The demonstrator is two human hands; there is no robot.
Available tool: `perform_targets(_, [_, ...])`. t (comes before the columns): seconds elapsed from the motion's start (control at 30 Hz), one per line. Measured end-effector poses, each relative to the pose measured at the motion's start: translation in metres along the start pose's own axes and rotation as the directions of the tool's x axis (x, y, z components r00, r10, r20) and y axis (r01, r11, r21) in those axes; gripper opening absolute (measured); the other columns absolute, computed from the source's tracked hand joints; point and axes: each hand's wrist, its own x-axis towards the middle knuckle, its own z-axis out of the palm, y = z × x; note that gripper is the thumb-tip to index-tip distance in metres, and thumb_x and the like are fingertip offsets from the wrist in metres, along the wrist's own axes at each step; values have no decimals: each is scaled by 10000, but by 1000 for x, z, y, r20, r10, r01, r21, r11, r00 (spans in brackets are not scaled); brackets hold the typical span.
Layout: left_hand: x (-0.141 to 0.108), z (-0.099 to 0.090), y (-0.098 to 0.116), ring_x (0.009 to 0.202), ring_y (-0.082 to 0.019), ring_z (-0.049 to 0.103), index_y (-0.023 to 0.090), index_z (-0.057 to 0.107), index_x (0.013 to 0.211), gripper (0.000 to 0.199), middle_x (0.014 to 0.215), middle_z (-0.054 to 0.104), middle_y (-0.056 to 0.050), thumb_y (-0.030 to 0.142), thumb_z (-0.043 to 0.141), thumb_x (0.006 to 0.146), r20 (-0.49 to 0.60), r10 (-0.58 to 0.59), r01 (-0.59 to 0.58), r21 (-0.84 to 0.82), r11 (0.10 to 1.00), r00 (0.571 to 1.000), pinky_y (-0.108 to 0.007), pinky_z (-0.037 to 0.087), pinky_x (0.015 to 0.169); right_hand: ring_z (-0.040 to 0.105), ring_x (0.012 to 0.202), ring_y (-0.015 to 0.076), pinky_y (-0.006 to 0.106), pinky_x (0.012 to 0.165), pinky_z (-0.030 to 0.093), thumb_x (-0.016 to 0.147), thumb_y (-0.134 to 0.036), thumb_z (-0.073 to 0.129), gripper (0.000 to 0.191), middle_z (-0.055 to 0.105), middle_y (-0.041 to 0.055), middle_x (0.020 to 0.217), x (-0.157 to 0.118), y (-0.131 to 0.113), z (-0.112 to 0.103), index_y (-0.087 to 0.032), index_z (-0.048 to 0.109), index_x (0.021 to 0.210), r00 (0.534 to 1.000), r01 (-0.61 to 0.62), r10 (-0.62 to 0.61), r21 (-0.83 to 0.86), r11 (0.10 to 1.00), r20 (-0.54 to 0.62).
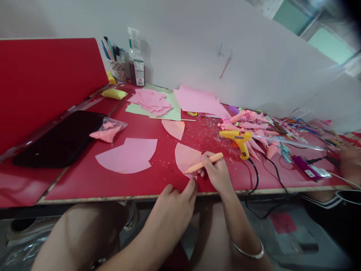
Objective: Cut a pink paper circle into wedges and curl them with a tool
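Observation:
My right hand (pixel 216 171) is closed around a light orange marker (pixel 203 163). Its tip touches the lower part of a pink fan-shaped paper piece (pixel 183 155), on which faint orange lines show. At the lower edge of that piece, my left hand (pixel 178 201) rests with its index finger stretched toward the paper and holds nothing. A smaller pink paper piece (pixel 173 128) with an orange-tinted edge lies just behind. To the left is a larger pink paper cutout (pixel 128 156), curved along its lower side.
A yellow glue gun (pixel 239 141) with a black cord lies right, beside piled pink paper cones (pixel 248 122). Behind are pink sheets (pixel 197 99) and paper scraps (pixel 152 101). A dark tablet-like slab (pixel 60 139), bottle (pixel 137 64) and pen cup (pixel 117 69) stand left. Another person's arm (pixel 349 162) is far right.

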Motion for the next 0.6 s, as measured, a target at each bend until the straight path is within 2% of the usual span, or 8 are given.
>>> perform_targets(0.2, [1,-4,0,566,-97,558,162,500,1190,373,1271,486,-89,243,420,835,31,-25,27,-49,998,999,-296,410,590,460,367,64,151,366,346,800,-279,448,253,508,-40,435,0,1,-5,-166,469,574,999,2,-5,-53,999,-48])
perform_targets(0.4, [2,-4,0,590,-105,577,144,490,1205,387,1267,488,-104,240,413,839,23,-32,33,-58,998,999,-296,429,599,460,370,67,158,379,347,818,-297,437,284,500,-40,438,5,6,-17,-165,469,569,986,15,-35,-125,992,-162])
perform_targets(0.5, [2,-4,0,576,-100,576,150,477,1218,395,1252,502,-108,241,419,838,30,-37,39,-52,998,999,-292,428,592,466,380,74,166,396,353,820,-314,439,283,501,-42,442,8,9,-22,-168,474,580,968,27,-67,-168,985,-241])
perform_targets(0.6, [1,-4,0,563,-99,570,148,472,1221,401,1253,501,-99,249,425,835,27,-35,36,-45,998,999,-294,423,580,481,403,86,183,428,369,814,-334,452,262,520,-37,462,9,11,-26,-167,502,619,922,37,-127,-242,969,-365])
